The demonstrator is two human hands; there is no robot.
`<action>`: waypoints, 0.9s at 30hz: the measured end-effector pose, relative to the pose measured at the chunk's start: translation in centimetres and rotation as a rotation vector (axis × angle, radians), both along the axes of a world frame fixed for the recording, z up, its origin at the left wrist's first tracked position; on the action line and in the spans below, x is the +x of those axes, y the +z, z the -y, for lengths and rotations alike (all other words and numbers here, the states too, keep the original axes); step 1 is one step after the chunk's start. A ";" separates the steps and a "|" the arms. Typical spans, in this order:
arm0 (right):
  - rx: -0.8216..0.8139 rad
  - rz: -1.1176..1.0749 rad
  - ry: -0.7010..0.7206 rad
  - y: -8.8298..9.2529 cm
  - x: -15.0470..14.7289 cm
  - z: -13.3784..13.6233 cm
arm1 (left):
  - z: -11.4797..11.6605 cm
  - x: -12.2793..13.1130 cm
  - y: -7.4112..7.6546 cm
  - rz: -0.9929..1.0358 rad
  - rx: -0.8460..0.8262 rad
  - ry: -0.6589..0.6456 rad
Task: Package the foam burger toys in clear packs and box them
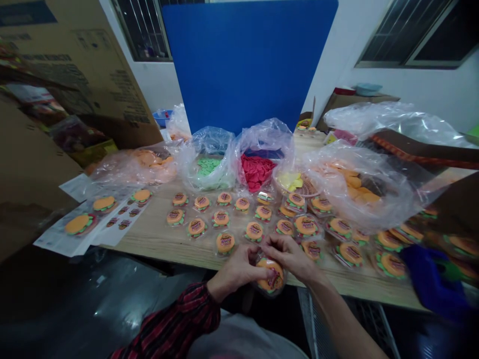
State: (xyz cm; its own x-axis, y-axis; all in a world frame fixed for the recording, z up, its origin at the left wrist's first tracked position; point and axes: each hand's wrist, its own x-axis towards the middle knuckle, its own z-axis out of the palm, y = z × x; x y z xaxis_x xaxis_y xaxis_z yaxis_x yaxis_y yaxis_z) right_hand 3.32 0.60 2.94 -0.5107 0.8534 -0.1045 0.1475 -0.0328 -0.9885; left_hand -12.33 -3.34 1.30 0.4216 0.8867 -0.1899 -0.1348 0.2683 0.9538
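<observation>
At the table's front edge I hold a toy burger in a clear plastic case [270, 279] with a printed label on its orange bun. My left hand [239, 269] is closed on its left side, the thumb lying across the top. The fingers of my right hand [286, 253] are pinched at the case's far edge; exactly what they grip there is hard to make out. Just beyond my hands, several more cased burgers [254, 231] stand in loose rows on the wooden table [149, 227].
Behind the rows stand clear bags of green pieces [209, 167], red pieces [255, 169] and orange buns [355, 184]. Printed sheets [90, 239] with uncased burgers lie left. A blue board [250, 65] rises behind, cardboard boxes [75, 65] stand left, and a blue object [434, 276] lies right.
</observation>
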 end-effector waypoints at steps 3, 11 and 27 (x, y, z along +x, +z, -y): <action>0.002 -0.050 -0.121 -0.9 -0.7 0.5 | -0.2 0.1 -0.2 -0.041 0.014 0.042; -0.115 -0.373 -0.559 -2.9 -0.8 1.3 | 0.3 0.6 -0.8 -0.043 0.047 0.258; 0.204 0.085 -0.019 -1.1 0.2 0.7 | -0.9 -0.3 0.1 -0.279 0.147 -0.086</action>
State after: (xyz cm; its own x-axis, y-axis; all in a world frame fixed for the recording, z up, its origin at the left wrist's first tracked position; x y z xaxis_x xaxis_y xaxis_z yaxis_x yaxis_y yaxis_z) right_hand 3.51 -0.13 1.82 -0.4908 0.8708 0.0292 0.2317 0.1628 -0.9591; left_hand -12.64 -2.49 1.36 0.4454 0.8767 -0.1816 0.1545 0.1245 0.9801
